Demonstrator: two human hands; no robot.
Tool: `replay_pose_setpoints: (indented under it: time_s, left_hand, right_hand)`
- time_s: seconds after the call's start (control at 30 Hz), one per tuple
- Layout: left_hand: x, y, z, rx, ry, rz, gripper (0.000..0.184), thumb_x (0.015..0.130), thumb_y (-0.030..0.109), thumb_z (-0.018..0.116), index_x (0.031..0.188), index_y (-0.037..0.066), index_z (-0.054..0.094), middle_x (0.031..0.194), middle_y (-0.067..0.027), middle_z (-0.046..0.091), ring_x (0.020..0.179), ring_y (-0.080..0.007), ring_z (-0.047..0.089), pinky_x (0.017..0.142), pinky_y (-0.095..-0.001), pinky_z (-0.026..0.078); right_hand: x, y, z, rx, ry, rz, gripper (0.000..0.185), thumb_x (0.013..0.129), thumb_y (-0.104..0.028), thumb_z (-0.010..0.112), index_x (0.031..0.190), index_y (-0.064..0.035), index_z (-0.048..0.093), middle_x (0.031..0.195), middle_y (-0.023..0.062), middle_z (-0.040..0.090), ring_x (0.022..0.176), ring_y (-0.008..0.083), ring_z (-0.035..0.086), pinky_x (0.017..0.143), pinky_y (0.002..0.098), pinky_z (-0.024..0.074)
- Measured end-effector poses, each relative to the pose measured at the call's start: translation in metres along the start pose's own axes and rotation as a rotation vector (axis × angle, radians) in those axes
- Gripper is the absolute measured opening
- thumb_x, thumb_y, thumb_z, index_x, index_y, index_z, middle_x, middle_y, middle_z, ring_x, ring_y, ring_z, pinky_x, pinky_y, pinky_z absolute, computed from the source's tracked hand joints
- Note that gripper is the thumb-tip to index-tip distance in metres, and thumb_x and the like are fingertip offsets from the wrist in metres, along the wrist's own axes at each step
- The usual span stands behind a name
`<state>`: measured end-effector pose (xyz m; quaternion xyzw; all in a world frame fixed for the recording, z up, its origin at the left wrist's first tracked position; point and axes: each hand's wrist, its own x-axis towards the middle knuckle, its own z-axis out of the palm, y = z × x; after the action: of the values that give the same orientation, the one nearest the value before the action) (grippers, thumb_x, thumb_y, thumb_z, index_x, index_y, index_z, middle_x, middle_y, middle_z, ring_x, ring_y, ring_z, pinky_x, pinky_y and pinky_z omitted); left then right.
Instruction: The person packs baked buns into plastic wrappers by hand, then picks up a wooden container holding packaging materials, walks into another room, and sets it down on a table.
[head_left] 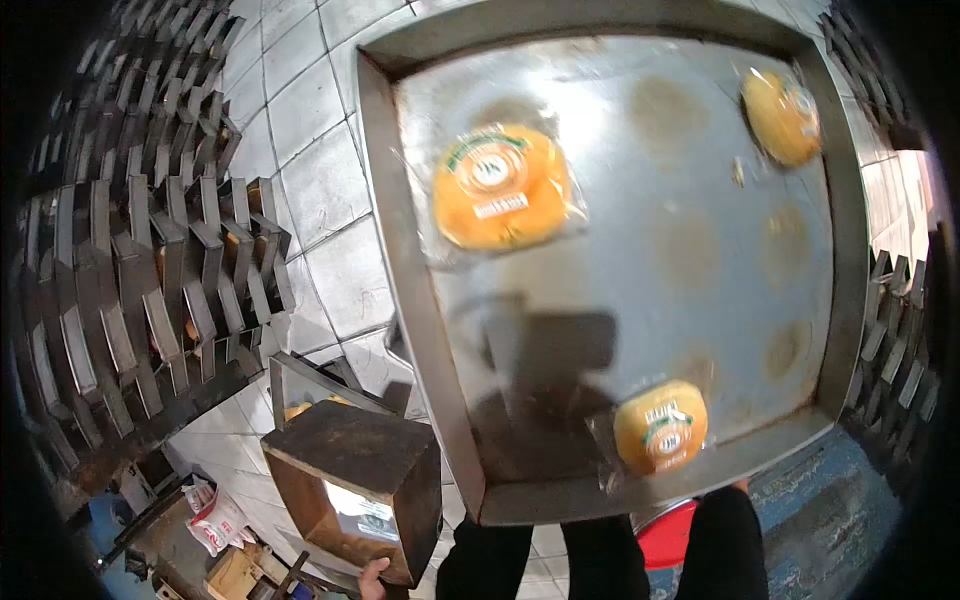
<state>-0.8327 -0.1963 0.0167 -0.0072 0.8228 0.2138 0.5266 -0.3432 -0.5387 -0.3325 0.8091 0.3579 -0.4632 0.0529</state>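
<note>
A large metal tray [690, 250] fills the centre and right, tilted towards the camera. On it lie three wrapped, round yellow breads: one at the upper left [503, 190], one at the upper right [782, 118] and one near the bottom edge [662, 428]. My right hand [741, 485] shows only a small part at the tray's lower right edge, gripping it; the rest is hidden. At the bottom left, my left hand [373, 578] holds the lower edge of a brown open box [345, 450], which has wrapped items inside.
Stacked metal trays [150, 290] stand at the left, and more [900, 350] at the right. A red round object [668, 537] shows below the tray. A white and red bag [215, 518] lies at the lower left. White tiles [325, 190] cover the floor.
</note>
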Motion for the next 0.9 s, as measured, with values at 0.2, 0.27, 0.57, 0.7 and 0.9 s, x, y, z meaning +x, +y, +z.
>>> replay_pose_setpoints:
  time_s: [0.2,0.27,0.57,0.7,0.9]
  left_hand:
    - [-0.014,-0.016,-0.006,0.400,-0.139,0.250,0.026,0.086,0.024,0.063,0.100,0.002,0.064,0.094,-0.0082,0.067,0.089,-0.0229,0.064,0.081,-0.0359,0.051]
    - [-0.009,0.008,-0.010,0.281,-0.199,0.069,0.013,0.084,0.013,0.064,0.094,0.004,0.065,0.089,-0.0061,0.067,0.082,-0.0210,0.064,0.075,-0.0333,0.051]
    - [-0.084,0.092,-0.004,0.156,-0.346,0.105,0.026,0.080,0.014,0.062,0.105,0.008,0.059,0.089,-0.0062,0.066,0.080,-0.0226,0.066,0.060,-0.0358,0.055]
    - [-0.110,0.155,0.006,0.120,-0.504,0.145,0.017,0.081,0.014,0.061,0.097,0.009,0.060,0.091,-0.0047,0.066,0.078,-0.0231,0.068,0.059,-0.0353,0.057]
    - [-0.126,0.245,0.052,0.134,-0.557,0.270,0.013,0.082,0.011,0.064,0.094,0.009,0.064,0.091,-0.0040,0.066,0.084,-0.0201,0.066,0.073,-0.0313,0.055]
  right_hand:
    - [-0.054,0.035,0.061,0.154,-0.072,0.100,0.052,0.089,-0.029,0.057,0.134,-0.0035,0.053,0.136,0.0209,0.055,0.125,0.0374,0.053,0.103,0.0454,0.0452]
    - [-0.057,0.024,0.064,0.215,-0.090,0.120,0.052,0.088,-0.030,0.058,0.134,-0.0035,0.053,0.135,0.0211,0.056,0.124,0.0377,0.054,0.102,0.0453,0.0457]
    - [-0.233,-0.055,-0.056,0.283,0.304,0.023,0.056,0.082,-0.026,0.062,0.128,0.0038,0.055,0.113,0.0274,0.064,0.106,0.0442,0.061,0.095,0.0484,0.0497]
    - [-0.239,-0.097,-0.125,0.284,0.328,0.135,0.049,0.090,-0.028,0.055,0.128,0.0024,0.052,0.119,0.0285,0.061,0.107,0.0453,0.060,0.093,0.0508,0.0497]
    - [-0.310,-0.226,-0.143,0.644,0.189,0.361,0.038,0.088,-0.026,0.060,0.117,-0.0016,0.064,0.106,0.0264,0.067,0.096,0.0420,0.066,0.084,0.0448,0.0540]
